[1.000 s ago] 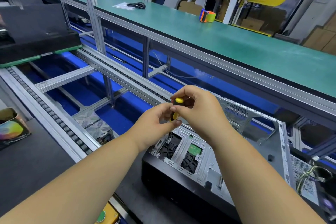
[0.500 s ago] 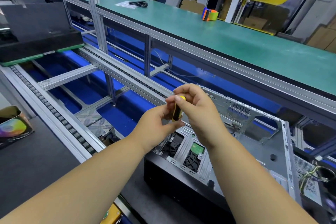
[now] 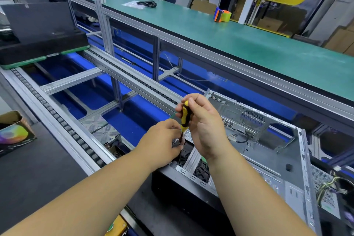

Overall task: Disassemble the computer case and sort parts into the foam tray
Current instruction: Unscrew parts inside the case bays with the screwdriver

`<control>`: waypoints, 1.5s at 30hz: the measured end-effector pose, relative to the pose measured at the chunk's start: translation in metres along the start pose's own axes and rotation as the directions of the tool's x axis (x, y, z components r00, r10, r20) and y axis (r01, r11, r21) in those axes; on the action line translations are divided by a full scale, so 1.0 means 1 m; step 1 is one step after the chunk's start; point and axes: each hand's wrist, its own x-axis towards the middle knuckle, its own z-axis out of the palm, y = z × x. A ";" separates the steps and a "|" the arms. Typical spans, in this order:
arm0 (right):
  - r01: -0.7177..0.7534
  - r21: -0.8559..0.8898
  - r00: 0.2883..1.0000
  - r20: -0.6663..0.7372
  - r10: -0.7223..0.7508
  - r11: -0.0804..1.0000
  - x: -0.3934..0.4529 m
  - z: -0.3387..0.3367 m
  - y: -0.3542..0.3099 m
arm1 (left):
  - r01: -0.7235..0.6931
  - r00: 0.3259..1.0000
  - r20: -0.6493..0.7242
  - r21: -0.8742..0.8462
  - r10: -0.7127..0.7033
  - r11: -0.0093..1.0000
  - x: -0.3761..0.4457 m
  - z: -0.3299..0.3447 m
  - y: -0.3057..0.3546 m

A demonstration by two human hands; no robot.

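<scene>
Right grip (image 3: 203,120) curls round the upright screwdriver (image 3: 185,116), left grip (image 3: 162,140) pinching its shaft above the computer case (image 3: 268,159).

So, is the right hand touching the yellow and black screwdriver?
Touching. The head view shows the right hand with fingers curled around the handle of the screwdriver, with no gap between them, above the open computer case.

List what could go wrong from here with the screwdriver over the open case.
1. The right hand grips the yellow-and-black screwdriver upright while the left hand pinches near its tip; a slip could jab the left fingers.
2. Anything small freed at the tip could drop into the open computer case or through the gap to the conveyor rail.
3. Loose cables at the case's right end could snag.
</scene>
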 end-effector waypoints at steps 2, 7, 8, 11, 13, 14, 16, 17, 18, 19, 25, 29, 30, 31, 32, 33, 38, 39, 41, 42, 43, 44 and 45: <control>0.007 0.013 1.000 0.005 -0.007 1.000 0.002 0.004 0.001 | -0.004 1.000 0.018 -0.021 0.004 1.000 0.000 0.000 0.000; 0.011 0.026 1.000 0.026 -0.012 1.000 0.005 0.010 0.006 | 0.002 0.998 0.059 -0.009 -0.001 1.000 0.001 0.001 -0.001; 0.011 0.030 0.999 0.036 -0.013 0.999 0.005 0.010 0.007 | 0.002 0.998 0.063 -0.010 -0.001 1.000 0.001 0.001 -0.001; 0.003 0.015 0.999 0.035 -0.004 1.000 0.004 0.009 0.007 | 0.007 0.999 0.048 -0.032 -0.005 0.999 0.001 0.000 0.000; -0.012 0.017 1.000 0.023 0.011 1.000 0.004 0.008 0.005 | 0.013 0.999 0.043 -0.034 -0.012 0.999 0.000 0.001 0.000; -0.023 0.026 1.000 0.016 0.023 0.999 0.004 0.008 0.004 | 0.015 0.999 0.043 -0.033 -0.014 0.999 0.000 0.001 0.000; -0.047 0.026 0.999 -0.007 0.047 0.999 0.006 0.007 0.000 | 0.019 0.999 0.037 -0.036 -0.018 0.999 0.000 0.001 -0.001; -0.056 0.008 0.998 -0.020 0.056 0.998 0.006 0.006 -0.002 | 0.021 0.999 0.034 -0.035 -0.020 0.999 -0.001 0.002 -0.001; -0.062 -0.015 0.998 -0.031 0.061 0.998 0.007 0.005 -0.003 | 0.022 0.999 0.034 -0.033 -0.021 0.999 -0.001 0.002 -0.001; -0.065 -0.038 0.997 -0.037 0.063 0.997 0.007 0.005 -0.003 | 0.023 0.999 0.037 -0.030 -0.022 0.999 -0.001 0.002 -0.001; -0.051 -0.063 0.998 -0.041 0.048 0.997 0.008 0.012 0.006 | 0.023 0.999 0.050 -0.031 -0.021 0.999 -0.001 0.002 0.000; -0.001 0.019 0.998 -0.057 0.002 1.000 0.009 0.014 0.012 | 0.030 0.998 0.050 0.006 -0.031 1.000 -0.001 0.002 0.002; 0.004 0.034 0.999 -0.040 -0.003 0.999 0.009 0.013 0.012 | 0.032 0.998 0.045 0.013 -0.033 0.999 -0.001 0.002 0.002; 0.007 0.024 1.000 -0.024 -0.006 1.000 0.008 0.012 0.013 | 0.031 0.999 0.041 0.020 -0.031 0.999 -0.001 0.003 0.001; 0.007 0.005 1.000 -0.014 -0.007 1.000 0.007 0.011 0.012 | 0.026 0.999 0.038 0.023 -0.027 0.999 -0.002 0.003 0.001; 0.007 -0.005 1.000 -0.007 -0.007 1.000 0.006 0.009 0.011 | 0.021 0.999 0.035 0.024 -0.022 1.000 -0.002 0.003 0.001; -0.003 -0.013 0.999 -0.053 0.002 1.000 0.003 0.001 0.004 | 0.015 1.000 0.008 -0.002 -0.015 1.000 -0.003 0.006 -0.002; -0.018 -0.021 0.998 -0.063 0.016 1.000 0.003 0.000 0.003 | 0.015 1.000 0.005 -0.003 -0.015 1.000 -0.004 0.007 -0.002; -0.041 -0.035 0.998 -0.054 0.039 0.999 0.004 0.000 0.004 | 0.015 1.000 -0.001 -0.006 -0.015 1.000 -0.004 0.008 -0.002; -0.048 -0.037 0.998 -0.044 0.046 0.998 0.003 0.002 0.005 | 0.013 1.000 -0.001 -0.005 -0.013 1.000 -0.005 0.008 -0.002; -0.052 -0.041 0.998 -0.040 0.051 0.998 0.003 0.004 0.007 | 0.011 1.000 0.000 -0.001 -0.011 1.000 -0.005 0.008 -0.002; -0.052 -0.046 0.998 -0.047 0.050 0.998 0.003 0.006 0.010 | 0.008 1.000 0.000 0.006 -0.008 1.000 -0.005 0.008 -0.002; -0.045 -0.046 0.997 -0.063 0.042 0.998 0.004 0.008 0.012 | 0.007 1.000 -0.002 0.013 -0.007 1.000 -0.006 0.008 -0.002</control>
